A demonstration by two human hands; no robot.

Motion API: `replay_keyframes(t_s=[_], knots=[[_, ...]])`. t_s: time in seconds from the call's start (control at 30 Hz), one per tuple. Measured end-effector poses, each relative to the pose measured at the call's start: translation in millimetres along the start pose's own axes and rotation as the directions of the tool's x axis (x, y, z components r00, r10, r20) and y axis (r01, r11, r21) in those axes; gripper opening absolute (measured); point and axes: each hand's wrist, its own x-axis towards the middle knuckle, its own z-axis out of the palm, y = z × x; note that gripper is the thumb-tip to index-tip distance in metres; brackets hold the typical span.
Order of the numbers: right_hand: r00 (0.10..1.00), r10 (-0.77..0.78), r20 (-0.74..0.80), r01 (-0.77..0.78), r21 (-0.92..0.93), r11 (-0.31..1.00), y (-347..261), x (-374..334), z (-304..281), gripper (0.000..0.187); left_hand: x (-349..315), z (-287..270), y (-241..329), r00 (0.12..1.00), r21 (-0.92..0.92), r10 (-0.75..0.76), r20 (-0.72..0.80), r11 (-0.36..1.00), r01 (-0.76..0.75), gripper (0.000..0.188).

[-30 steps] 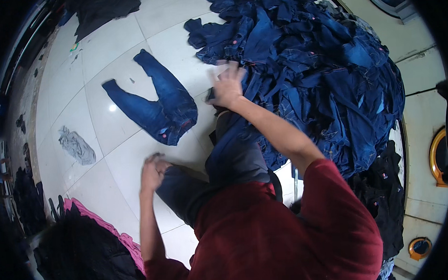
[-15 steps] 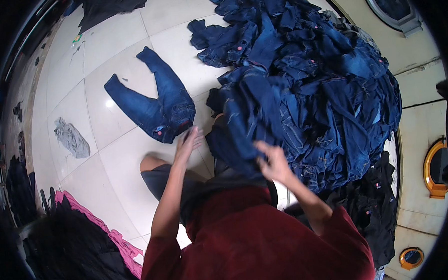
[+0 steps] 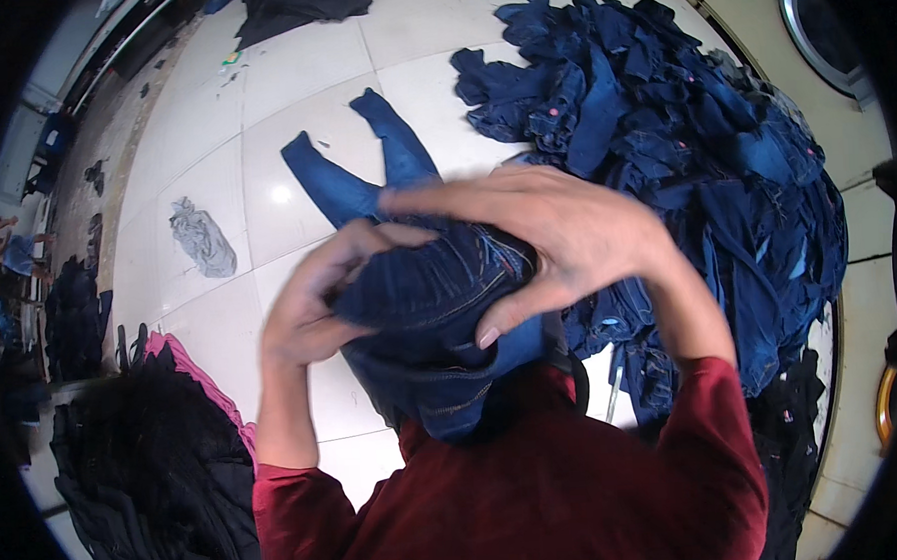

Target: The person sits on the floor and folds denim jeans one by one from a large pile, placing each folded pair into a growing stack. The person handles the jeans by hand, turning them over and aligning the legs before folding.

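Both hands hold one bundled pair of dark blue jeans [image 3: 440, 310] raised close to the camera, above the white tiled floor [image 3: 290, 97]. The left hand [image 3: 314, 301] cups the bundle from its left side, fingers curled into the denim; the right hand [image 3: 567, 235] spreads over the top and right, fingertips pressing the folded cloth. A loose end of the garment hangs down against the red sleeves [image 3: 518, 497].

The step in hand appears to be gathering or folding a single garment — the bundle is compact but not yet squared. Beyond the bundle, a second pair of jeans [image 3: 364, 174] lies flat on the floor; to the bundle's right sits a large heap of blue denim [image 3: 683, 160], well apart from the flat pair. A grey rag [image 3: 203, 238] lies left of the flat jeans.

The next move likely calls for a firm two-handed grip — the hanging end could slip free.
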Motion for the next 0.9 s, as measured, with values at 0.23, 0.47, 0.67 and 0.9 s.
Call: replay_keyframes(t_s=[0.23, 0.47, 0.67, 0.9], knots=[[0.731, -0.177, 0.659, -0.181, 0.438, 0.881, 38, 88, -53, 0.049, -3, -53, 128, 0.962, 0.19, 0.192, -0.194, 0.969, -0.155, 0.044], [0.991, 0.023, -0.134, -0.117, -0.752, 0.648, 85, 192, -119, 0.034, 47, -220, 138, 0.895, 0.862, 0.061, -0.442, -0.247, 0.443, 0.08], [0.854, -0.387, -0.348, -0.155, -0.879, 0.451, 69, 253, -165, 0.029, 112, -285, 193, 0.771, 0.831, 0.605, 0.197, -0.521, 0.196, 0.063], [0.783, -0.493, -0.38, -0.075, -0.844, 0.531, 115, 210, -116, 0.027, 106, -264, 154, 0.705, 0.876, 0.701, 0.11, -0.403, 0.265, 0.06]])
